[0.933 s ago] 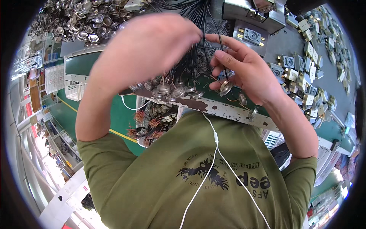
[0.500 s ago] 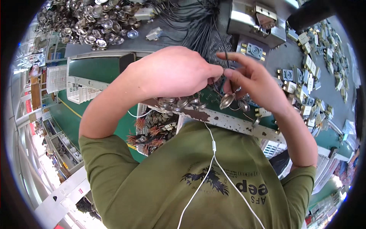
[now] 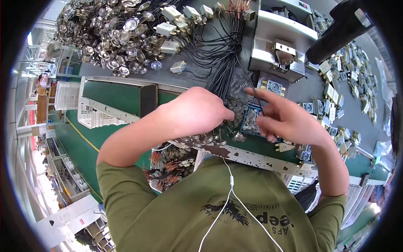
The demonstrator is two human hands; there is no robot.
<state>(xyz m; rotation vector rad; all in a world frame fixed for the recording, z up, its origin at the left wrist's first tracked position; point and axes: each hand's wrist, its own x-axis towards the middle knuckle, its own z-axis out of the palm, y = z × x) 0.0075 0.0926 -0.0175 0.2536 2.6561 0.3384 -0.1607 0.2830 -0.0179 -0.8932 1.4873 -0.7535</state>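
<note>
Black thin wire [image 3: 261, 104] pinched between thumb and forefinger of the right hand [image 3: 289, 122], index finger stretched out, other fingers curled in. Left hand [image 3: 197, 113] is balled over the bench edge, fingertips pressed together at the right side of the fist; whatever it grips is hidden under the knuckles, so cannot tell for sure, likely the other end of the same lead. Both hands sit close, just apart, above a small blue tray [image 3: 251, 122] of tiny metal bits and a row of round metal discs [image 3: 201, 138] along the worn bench lip.

Step, judged: sorting one lead out of the black wire bundle [image 3: 222, 54] that fans down from the bench top, mid-handling, not seated in anything yet. Next move would call for a steady two-hand pinch and lining the wire tip up, since it is thin and floppy.

Wire looks short, dark, slightly bent, upright between the fingers. Pile of shiny disc thermostats [image 3: 113, 33] far left-top, grey press fixture [image 3: 279, 46] behind the right hand, white connectors [image 3: 168, 29] beside the pile.
</note>
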